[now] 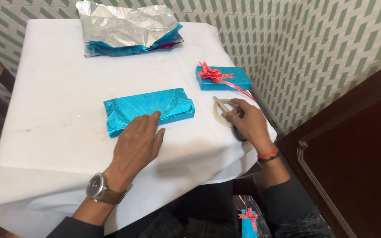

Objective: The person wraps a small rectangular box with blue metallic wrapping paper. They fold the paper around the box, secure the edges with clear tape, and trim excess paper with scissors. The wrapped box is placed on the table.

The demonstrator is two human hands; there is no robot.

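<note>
Left hand (138,140) lies flat, palm down, fingers spread loose and gripping nothing, with the fingertips pressing the near edge of the long blue wrapped box (149,110). That box sits about mid tabletop (54,88), tilted a bit so its right end is higher up in the view. Forearm comes in from the bottom, watch (97,188) on the wrist.

Right hand (247,121) is over by the right edge of the tabletop, fingers curled on a tape roll (221,111), pinching at it near the loose end. Can't tell exactly how tight the grip is, but it's definitely got hold of the roll. Red thread band on that wrist.

Just behind the tape there's a smaller blue gift box (224,78) with a red ribbon bow (212,73), its tails trailing toward the right hand. Near, but apart from the long box.

Way at the back edge sits a crumpled stack of foil wrapping sheets (126,28), silver side up, blue underneath. Lots of bare white cloth on the left and front. Tiled wall runs close along the right side, so not much room there.
</note>
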